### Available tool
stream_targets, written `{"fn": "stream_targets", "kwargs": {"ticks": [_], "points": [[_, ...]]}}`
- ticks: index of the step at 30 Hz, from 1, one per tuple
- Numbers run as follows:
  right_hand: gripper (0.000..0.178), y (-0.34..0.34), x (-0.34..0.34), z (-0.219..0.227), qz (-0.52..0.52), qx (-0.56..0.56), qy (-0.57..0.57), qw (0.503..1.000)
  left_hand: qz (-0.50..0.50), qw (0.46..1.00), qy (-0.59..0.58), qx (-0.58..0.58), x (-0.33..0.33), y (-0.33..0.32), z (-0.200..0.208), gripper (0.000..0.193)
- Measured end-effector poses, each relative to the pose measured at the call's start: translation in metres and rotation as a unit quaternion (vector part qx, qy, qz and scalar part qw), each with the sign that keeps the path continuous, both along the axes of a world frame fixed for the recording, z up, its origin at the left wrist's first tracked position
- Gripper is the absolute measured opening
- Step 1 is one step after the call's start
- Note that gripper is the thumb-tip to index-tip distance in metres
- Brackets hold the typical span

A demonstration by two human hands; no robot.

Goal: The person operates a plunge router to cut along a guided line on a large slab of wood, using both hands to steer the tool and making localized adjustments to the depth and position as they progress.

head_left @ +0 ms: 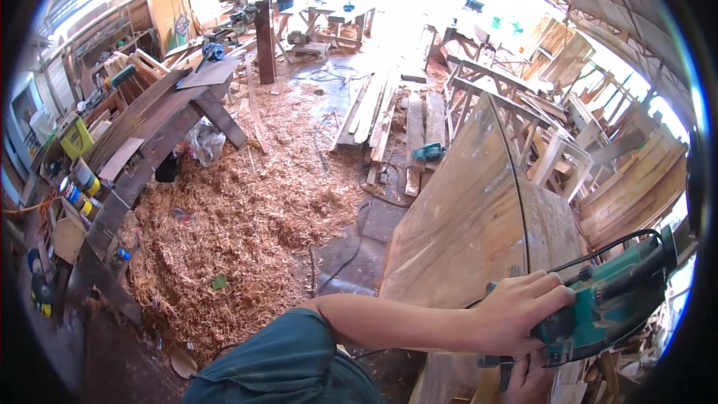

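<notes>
Green-and-black, hard-bodied handheld power tool: far right, by the near end of the broad brown wooden panel; contact unclear. Your left hand grasps its front; your right hand, below, is mostly hidden (grip: cannot tell). Likely heavy, rigid, perhaps dust-slick. Hold front and rear, clear of the thin black cord.

Head-worn fisheye, angled downward, hands near
</notes>
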State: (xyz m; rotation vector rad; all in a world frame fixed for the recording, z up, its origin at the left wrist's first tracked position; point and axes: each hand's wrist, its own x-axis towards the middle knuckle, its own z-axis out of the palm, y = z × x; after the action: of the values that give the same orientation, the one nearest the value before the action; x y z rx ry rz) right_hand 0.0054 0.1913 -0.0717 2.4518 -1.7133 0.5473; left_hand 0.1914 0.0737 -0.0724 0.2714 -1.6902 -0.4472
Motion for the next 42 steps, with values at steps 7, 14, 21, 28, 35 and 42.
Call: {"fn": "stream_targets", "kwargs": {"ticks": [7, 14, 21, 28, 35, 42], "points": [[0.028, -0.004, -0.023, -0.014, 0.05, 0.042, -0.073, 0.995, -0.016, 1.0, -0.018, 0.006, 0.004, -0.001, 0.003, 0.058], [0.025, -0.002, -0.041, -0.027, 0.053, 0.102, -0.046, 0.992, -0.029, 1.0, -0.008, 0.0, 0.004, -0.002, 0.004, 0.06], [0.026, 0.0, -0.043, 0.014, 0.142, 0.068, 0.006, 0.987, 0.012, 0.999, -0.024, -0.019, 0.01, -0.003, 0.01, 0.037], [0.023, 0.005, -0.031, 0.021, 0.061, 0.09, -0.036, 0.993, 0.023, 0.999, -0.027, -0.026, 0.004, -0.003, 0.008, 0.041], [0.027, 0.02, 0.002, 0.028, -0.067, 0.02, -0.106, 0.992, -0.122, 0.986, -0.107, -0.034, 0.022, -0.021, 0.02, 0.056], [0.033, 0.02, 0.052, 0.018, -0.29, -0.021, -0.199, 0.936, -0.396, 0.898, -0.151, -0.116, 0.013, -0.081, 0.026, 0.06]]}}
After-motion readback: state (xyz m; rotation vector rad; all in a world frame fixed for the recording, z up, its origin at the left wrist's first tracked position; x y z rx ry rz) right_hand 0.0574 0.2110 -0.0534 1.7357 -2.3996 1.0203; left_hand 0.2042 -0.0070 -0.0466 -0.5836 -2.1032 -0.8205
